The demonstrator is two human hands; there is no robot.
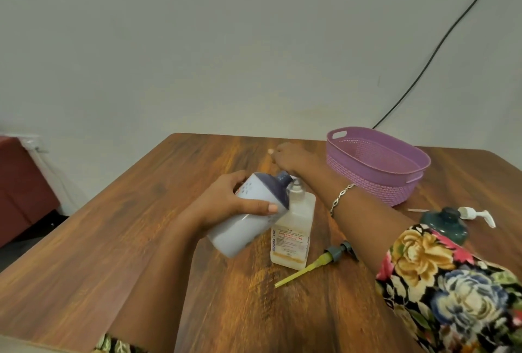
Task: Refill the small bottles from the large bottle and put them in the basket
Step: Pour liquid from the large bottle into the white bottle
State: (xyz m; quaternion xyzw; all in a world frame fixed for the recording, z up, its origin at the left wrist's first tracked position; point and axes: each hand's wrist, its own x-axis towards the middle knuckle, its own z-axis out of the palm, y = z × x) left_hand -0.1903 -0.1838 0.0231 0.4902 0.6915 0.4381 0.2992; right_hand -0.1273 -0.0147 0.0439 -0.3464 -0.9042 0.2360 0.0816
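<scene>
The left grip point(226, 200) is clamping round the large white bottle point(248, 220), tilting it above the counter point(141, 239) with its dark neck leaning against the top of the small clear bottle point(293, 237). That small bottle is standing upright mid-counter. The right grip point(291, 157) is reaching across to the far side, near the purple basket point(367, 180); whether its fingers are holding anything cannot be told. A yellow-tubed pump point(313, 265) is lying beside the small bottle, and a dark green bottle point(445, 224) and a white pump point(474, 214) are sitting further right.
</scene>
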